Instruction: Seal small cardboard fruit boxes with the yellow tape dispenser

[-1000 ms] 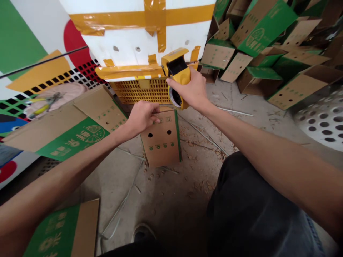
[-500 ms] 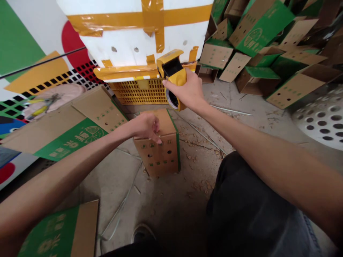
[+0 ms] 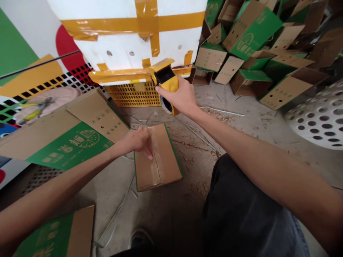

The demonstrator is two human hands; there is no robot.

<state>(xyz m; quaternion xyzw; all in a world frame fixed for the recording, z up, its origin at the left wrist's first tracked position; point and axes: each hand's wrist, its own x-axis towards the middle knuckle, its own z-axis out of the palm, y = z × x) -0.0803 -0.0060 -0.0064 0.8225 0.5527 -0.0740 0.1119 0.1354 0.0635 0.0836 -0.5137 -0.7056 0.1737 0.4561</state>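
My right hand (image 3: 183, 94) is closed around a yellow tape dispenser (image 3: 170, 84), with a roll of tape showing at its lower end. The dispenser is held up in front of the white foam box, above the floor. Below it, a small brown cardboard box (image 3: 168, 157) with green edges shows a face with a seam and clear tape down the middle. My left hand (image 3: 139, 140) grips this box at its far left part, fingers curled and thumb against the taped face. The fingertips are partly hidden.
A white foam box (image 3: 118, 50) with orange tape rests on a yellow crate (image 3: 134, 96). At left, a flattened green-and-brown carton (image 3: 72, 142) leans beside pliers (image 3: 36, 110). Open cartons (image 3: 252, 80) are heaped at back right, near a white perforated basket (image 3: 321, 117). Straps and scraps litter the floor.
The small box has tipped toward me, so its taped face now shows instead of the side with holes. My left hand moved slightly down with it. The dispenser stays in my right hand.
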